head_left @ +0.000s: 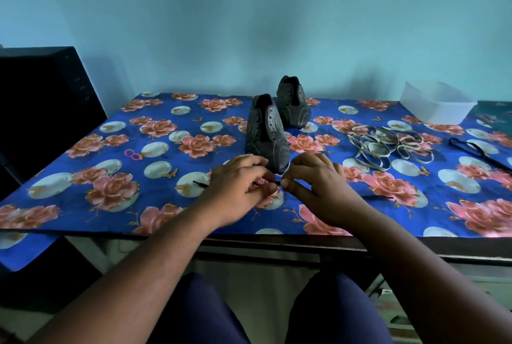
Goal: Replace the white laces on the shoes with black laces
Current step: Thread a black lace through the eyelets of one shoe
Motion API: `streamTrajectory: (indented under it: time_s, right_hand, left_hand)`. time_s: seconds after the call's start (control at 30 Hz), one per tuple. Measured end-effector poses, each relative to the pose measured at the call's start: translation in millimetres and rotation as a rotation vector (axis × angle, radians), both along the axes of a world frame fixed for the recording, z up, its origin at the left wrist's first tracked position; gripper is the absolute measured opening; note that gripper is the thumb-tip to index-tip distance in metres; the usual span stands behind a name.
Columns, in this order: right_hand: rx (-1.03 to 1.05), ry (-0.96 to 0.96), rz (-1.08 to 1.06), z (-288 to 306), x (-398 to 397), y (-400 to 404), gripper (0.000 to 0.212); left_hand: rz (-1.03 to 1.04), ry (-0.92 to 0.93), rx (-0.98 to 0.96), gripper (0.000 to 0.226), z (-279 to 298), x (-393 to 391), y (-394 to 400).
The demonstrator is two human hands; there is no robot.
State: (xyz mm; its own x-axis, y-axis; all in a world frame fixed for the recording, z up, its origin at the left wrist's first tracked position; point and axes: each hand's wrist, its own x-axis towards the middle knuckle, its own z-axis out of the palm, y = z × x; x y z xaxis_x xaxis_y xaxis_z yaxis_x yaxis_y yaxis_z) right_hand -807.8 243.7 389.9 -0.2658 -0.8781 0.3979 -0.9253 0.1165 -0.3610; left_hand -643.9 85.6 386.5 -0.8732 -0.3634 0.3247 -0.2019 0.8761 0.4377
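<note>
Two dark striped shoes stand on the table with empty eyelets: the near shoe point(266, 134) points its toe at me, the far shoe point(293, 101) stands behind it. My left hand point(240, 188) and my right hand point(313, 180) meet just in front of the near shoe's toe, both pinching a thin black lace point(200, 184). One lace end shows left of my left hand, another stretch point(378, 197) lies right of my right wrist. The removed white laces point(388, 147) lie in a loose tangle to the right. A second black lace point(476, 149) lies at the far right.
A blue flowered cloth point(110, 149) covers the table. A clear plastic tub point(436, 106) stands at the back right. Two small pink rings point(132, 154) lie at the left. A black box point(41, 99) sits left of the table. The wall is close behind.
</note>
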Motion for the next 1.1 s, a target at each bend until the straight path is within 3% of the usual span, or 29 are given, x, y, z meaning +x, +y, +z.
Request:
streamTrajectory:
  time_s: [0.1,0.23,0.47,0.53,0.6,0.67,0.73,0.9,1.1]
  right_hand:
    - [-0.009,0.009,-0.001,1,-1,-1,0.024]
    - [0.023,0.004,-0.021,-5,-15,9,0.040]
    - [0.070,-0.030,-0.155,-13,-48,33,0.018]
    - [0.079,-0.026,-0.148,-13,-44,30,0.018]
    - [0.060,-0.017,-0.124,-12,-36,23,0.019]
    - [0.034,-0.021,-0.084,-9,-25,15,0.024]
    - [0.013,-0.015,-0.032,-6,-15,7,0.030]
    - [0.007,0.006,0.023,0,-5,-3,0.024]
    - [0.031,-0.042,-0.040,-2,-23,16,0.033]
  left_hand:
    - [-0.012,0.102,0.020,0.022,-4,-3,-1]
    - [0.028,0.132,0.040,0.020,-8,9,-18]
    - [0.338,-0.067,-0.038,0.012,-17,50,-74]
    - [0.377,-0.132,-0.044,0.020,-19,49,-75]
    - [0.374,-0.159,-0.102,0.044,-16,41,-64]
    - [0.290,-0.127,-0.165,0.073,-10,29,-43]
    - [0.138,-0.088,-0.123,0.085,-5,16,-18]
    - [0.000,0.127,0.050,0.039,-4,-6,10]
    - [0.084,0.193,0.155,0.031,-11,11,-21]
